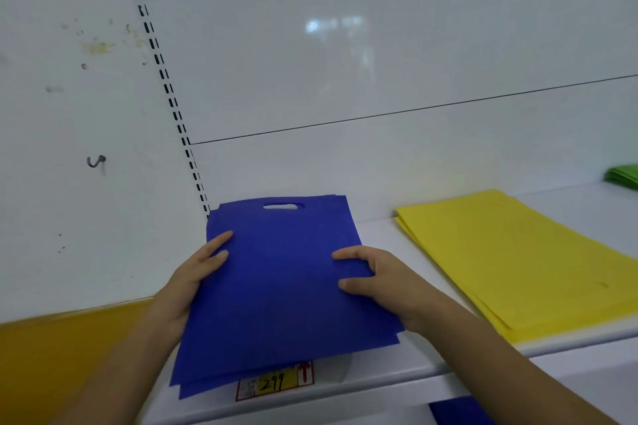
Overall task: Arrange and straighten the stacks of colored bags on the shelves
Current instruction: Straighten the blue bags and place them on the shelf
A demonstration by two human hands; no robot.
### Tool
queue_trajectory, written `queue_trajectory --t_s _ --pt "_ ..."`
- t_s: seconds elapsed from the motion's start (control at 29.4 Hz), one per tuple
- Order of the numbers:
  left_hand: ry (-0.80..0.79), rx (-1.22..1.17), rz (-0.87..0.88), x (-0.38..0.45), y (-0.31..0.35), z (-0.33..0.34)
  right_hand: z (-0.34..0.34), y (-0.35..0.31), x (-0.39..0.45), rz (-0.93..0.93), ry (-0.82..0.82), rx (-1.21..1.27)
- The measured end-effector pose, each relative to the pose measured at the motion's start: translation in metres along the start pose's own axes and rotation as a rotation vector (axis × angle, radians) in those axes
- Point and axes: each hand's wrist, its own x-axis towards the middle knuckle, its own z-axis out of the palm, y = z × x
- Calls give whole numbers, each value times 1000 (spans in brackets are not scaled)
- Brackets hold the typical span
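Along the front of a white shelf (379, 231), a stack of blue bags (283, 286) is lying with its cut-out handle end pointing toward the glossy white back panel (379, 62) and its near end hanging out past the shelf lip, partly covering a yellow price tag (276, 381) reading 299. The left hand (188, 281) is gripping the stack's left edge, 2 fingers lying extended on top of the blue fabric while the rest of the hand is sitting under or beside the edge. The right hand (379, 283) is holding the right edge, thumb and forefinger curling onto the top sheet and pinching it; the remaining fingers are hidden beneath. The sheets are sitting unevenly, lower ones poking out at the near left corner and along the far edge. Just left of the stack, a slotted upright rail (165, 86) is running up where the back panel meets a stained white side wall (69, 114), so the stack is lying close to that corner. To the right, a bare strip of shelf is separating the blue bags from a stack of yellow bags (518, 259), also fanned slightly at its edges. Farther right, a corner of green bags (623, 176) is showing at the frame edge. Below the shelf lip, more blue material (459, 412) is peeking out, and an orange-yellow band (51, 355) is crossing the lower left.
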Motion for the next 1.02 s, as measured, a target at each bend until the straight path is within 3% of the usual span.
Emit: queue_trajectory --t_s 0.14,0.27,0.41,0.58,0.68,0.85,1.02 --pt "-19 -204 -153 4 2 -5 -4 1 -9 -95 -17 -130" --pt "-57 -51 -201 7 -8 5 -12 5 -22 -141 -14 -271" --pt "11 318 26 4 -15 25 -24 12 -41 -116 57 -391" --pt "55 452 306 -15 -10 50 -40 20 -66 -105 161 -493" --pt "85 520 385 -35 -4 68 -51 24 -87 -137 203 -471" --pt "148 475 506 -86 16 109 -76 20 -141 -271 273 -501" --pt "87 331 570 -146 37 186 -132 20 -228 -365 408 -592"
